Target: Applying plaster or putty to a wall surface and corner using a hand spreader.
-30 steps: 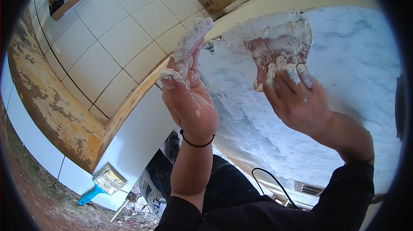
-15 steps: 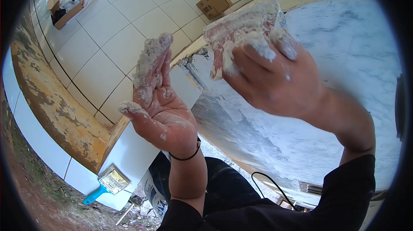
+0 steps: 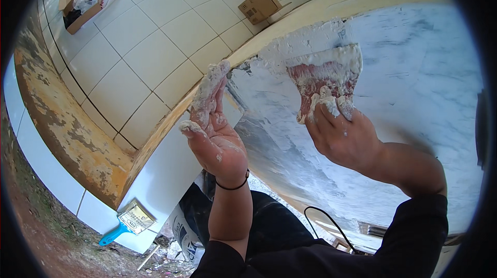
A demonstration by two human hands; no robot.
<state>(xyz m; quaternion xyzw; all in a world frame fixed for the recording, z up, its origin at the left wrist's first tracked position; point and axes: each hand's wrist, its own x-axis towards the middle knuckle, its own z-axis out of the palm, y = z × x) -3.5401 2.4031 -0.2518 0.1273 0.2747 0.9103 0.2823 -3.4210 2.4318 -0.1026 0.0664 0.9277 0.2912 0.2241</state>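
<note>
My right hand [image 3: 344, 133], its fingers smeared with white paste, grips a wide reddish putty scraper [image 3: 327, 76]. Thick white putty coats the scraper's straight far edge, which lies against or just over the white and grey-blue wall [image 3: 414, 60]. Beyond that edge, a rough pale putty patch [image 3: 305, 39] runs along the wall's border. To the left, my left hand [image 3: 222, 143] is raised, palm showing and fingers stretched out, holding nothing. Putty cakes its fingers and thumb, and a dark band circles the wrist.
A blue-handled paintbrush [image 3: 127, 223] lies on the white tiled ledge [image 3: 168, 174] at lower left. Below it stands a printed white bucket [image 3: 185, 236]. Two cardboard boxes, one open [image 3: 80, 11] and one brown [image 3: 259, 6], rest on the tiled floor. A peeling yellow edge [image 3: 67, 138] borders the floor.
My right hand has drawn the scraper nearer and to the right, uncovering the putty patch at the wall's border. My left hand has shifted right and slightly nearer, still open.
</note>
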